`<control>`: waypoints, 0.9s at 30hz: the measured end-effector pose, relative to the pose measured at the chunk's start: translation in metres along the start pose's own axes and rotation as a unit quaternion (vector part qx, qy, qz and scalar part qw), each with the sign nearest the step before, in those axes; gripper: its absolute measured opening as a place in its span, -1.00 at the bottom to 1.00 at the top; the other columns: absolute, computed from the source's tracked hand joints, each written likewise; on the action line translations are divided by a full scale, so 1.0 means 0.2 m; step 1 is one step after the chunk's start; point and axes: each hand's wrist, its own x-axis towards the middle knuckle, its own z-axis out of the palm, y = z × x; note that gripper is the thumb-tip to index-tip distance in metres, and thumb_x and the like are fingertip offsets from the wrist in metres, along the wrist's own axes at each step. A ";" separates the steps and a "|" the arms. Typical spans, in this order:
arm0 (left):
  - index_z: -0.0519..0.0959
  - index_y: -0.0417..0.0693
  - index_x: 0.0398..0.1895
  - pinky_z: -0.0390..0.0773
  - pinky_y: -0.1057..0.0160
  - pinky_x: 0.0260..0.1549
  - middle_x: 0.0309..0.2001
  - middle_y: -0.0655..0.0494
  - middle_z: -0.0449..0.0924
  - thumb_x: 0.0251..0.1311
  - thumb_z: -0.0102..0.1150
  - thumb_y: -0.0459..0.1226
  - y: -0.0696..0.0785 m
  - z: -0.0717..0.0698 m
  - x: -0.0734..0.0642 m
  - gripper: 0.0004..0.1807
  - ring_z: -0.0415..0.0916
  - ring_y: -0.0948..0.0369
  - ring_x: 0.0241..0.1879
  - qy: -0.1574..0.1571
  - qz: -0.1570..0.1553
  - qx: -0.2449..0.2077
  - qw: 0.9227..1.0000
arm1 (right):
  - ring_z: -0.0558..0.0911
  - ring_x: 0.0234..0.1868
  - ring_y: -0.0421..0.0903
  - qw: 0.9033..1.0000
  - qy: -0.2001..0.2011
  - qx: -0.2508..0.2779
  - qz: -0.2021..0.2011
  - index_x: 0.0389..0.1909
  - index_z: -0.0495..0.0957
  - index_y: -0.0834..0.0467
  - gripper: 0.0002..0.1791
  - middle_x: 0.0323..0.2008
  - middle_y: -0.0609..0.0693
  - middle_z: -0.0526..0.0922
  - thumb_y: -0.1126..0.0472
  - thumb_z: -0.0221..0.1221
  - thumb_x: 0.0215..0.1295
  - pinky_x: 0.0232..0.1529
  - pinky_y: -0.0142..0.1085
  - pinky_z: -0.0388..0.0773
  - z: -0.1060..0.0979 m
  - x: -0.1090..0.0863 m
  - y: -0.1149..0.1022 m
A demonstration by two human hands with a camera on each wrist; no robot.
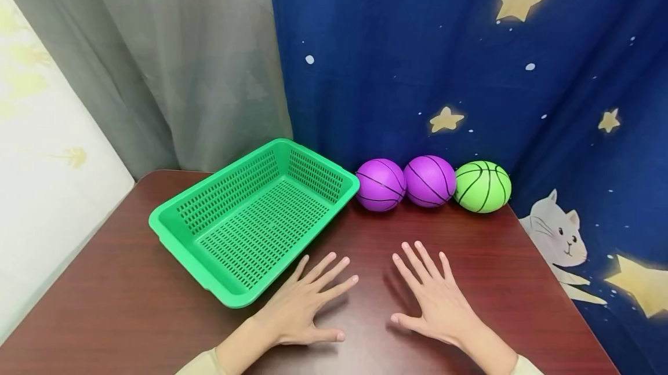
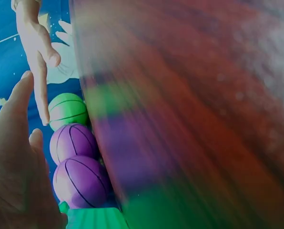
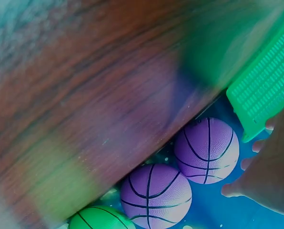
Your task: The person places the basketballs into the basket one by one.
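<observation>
Both hands hover over the front of the table with fingers spread and hold nothing. My left hand (image 1: 298,305) is beside the near right rim of a green plastic basket (image 1: 190,265). To its right, my right hand (image 1: 437,302) points toward the back of the table. Along the back edge sit a purple ball (image 1: 380,185) next to the basket, a second purple ball (image 1: 430,181), and a green ball (image 1: 483,186), all with black basketball lines. In the right wrist view, both purple balls (image 3: 206,150) show, with the green ball (image 3: 101,219) partly cut off.
The dark red wooden table (image 1: 365,340) is glossy and reflects the balls. A grey curtain (image 1: 198,62) and a blue curtain (image 1: 376,73) with stars and a cat hang right behind its back edge. A white patterned surface (image 1: 42,160) stands at the left.
</observation>
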 end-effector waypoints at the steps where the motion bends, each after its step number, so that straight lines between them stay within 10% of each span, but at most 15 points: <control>1: 0.01 0.30 0.45 -0.03 -0.30 0.16 0.47 0.19 -0.26 -0.02 -0.03 0.41 0.00 0.00 0.00 -0.03 -0.30 0.09 0.42 -0.003 0.003 -0.003 1.000 | 0.00 0.39 0.15 1.000 -0.001 -0.001 -0.001 0.39 0.16 0.11 0.14 0.44 0.07 -0.05 -0.49 0.17 -0.17 0.16 0.28 -0.06 0.00 0.00 0.00; 27: 0.01 0.33 0.45 -0.05 -0.23 0.21 0.47 0.13 -0.23 0.04 -0.25 0.45 0.11 -0.06 0.07 -0.09 -0.24 0.04 0.42 -0.002 0.093 0.014 0.996 | -0.04 0.40 0.14 1.000 -0.016 -0.006 0.012 0.41 0.13 0.10 0.13 0.43 0.09 -0.02 -0.50 0.12 -0.12 0.19 0.26 -0.11 -0.03 -0.05 0.05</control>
